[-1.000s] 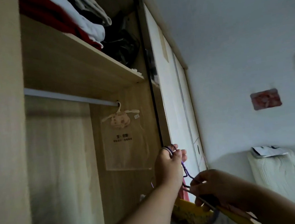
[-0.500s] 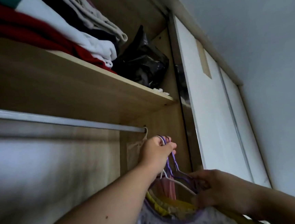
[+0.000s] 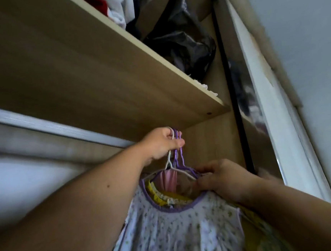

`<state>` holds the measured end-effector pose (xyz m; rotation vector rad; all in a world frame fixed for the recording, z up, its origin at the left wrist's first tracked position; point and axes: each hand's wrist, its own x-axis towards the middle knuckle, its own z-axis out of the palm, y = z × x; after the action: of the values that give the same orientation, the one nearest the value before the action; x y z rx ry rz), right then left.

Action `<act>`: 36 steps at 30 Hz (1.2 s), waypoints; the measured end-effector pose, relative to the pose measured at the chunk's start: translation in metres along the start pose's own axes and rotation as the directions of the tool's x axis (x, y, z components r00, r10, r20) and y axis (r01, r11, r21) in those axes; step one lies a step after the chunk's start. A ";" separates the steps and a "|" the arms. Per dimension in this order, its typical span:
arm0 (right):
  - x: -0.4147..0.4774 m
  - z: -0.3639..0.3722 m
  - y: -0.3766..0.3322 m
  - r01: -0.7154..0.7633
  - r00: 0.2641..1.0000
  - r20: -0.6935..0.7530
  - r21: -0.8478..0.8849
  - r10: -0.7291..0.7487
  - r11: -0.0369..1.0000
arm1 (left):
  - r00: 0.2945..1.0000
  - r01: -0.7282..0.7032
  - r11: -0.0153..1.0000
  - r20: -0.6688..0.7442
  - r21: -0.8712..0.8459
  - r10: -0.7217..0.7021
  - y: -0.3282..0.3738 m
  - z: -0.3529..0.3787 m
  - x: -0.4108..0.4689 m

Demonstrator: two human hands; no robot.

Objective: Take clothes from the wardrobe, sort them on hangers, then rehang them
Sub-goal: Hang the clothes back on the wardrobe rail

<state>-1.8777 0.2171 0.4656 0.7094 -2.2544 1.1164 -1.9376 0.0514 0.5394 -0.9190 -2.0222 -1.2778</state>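
Our left hand (image 3: 162,143) squeezes the thin, stiff hanger hooks (image 3: 181,156) in a bunch at 3 o'clock from the rail (image 3: 40,124), and our right hand (image 3: 223,178) grips the hanger shoulders (image 3: 185,174) at 5 o'clock, because the soft, light clothes (image 3: 179,230) look floppy and slippy.

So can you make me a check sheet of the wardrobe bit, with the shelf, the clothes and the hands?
Surface: wooden shelf, with a silver rail beneath it.
Job's things: hangers bunched together, carrying a flowery purple-trimmed top, a yellow garment and a pink garment.
Clutter: folded clothes and a black bag on the shelf.
Hands: left hand grips the hanger hooks; right hand holds the hangers' shoulder.
Cables: nothing seen.
Surroundings: white wardrobe door at the right.
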 end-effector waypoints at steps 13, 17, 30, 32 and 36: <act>0.125 0.035 0.021 -0.114 0.984 -0.149 -0.087 0.100 0.990 | 0.974 0.048 0.636 -0.178 0.771 0.143 -0.057 -0.033 0.090; 0.134 0.049 0.037 -0.148 0.983 -0.115 -0.054 0.141 0.987 | 0.945 0.147 0.370 -0.240 0.917 0.221 -0.065 -0.029 0.089; 0.108 0.067 0.059 -0.118 0.993 -0.005 -0.185 0.119 0.976 | 0.999 -0.017 0.009 0.017 1.000 0.042 -0.072 -0.032 0.075; 0.100 0.063 0.056 -0.121 0.993 -0.040 -0.254 0.115 0.960 | 0.998 0.003 -0.011 -0.003 1.000 0.059 -0.072 -0.032 0.070; 0.087 0.057 0.056 -0.099 0.991 -0.125 -0.393 0.053 0.914 | 0.987 0.046 0.021 -0.049 0.999 0.151 -0.078 -0.030 0.052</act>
<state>-1.9895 0.1800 0.4614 0.3838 -2.3252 0.6727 -2.0276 0.0126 0.5493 -0.0943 -2.0162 0.4205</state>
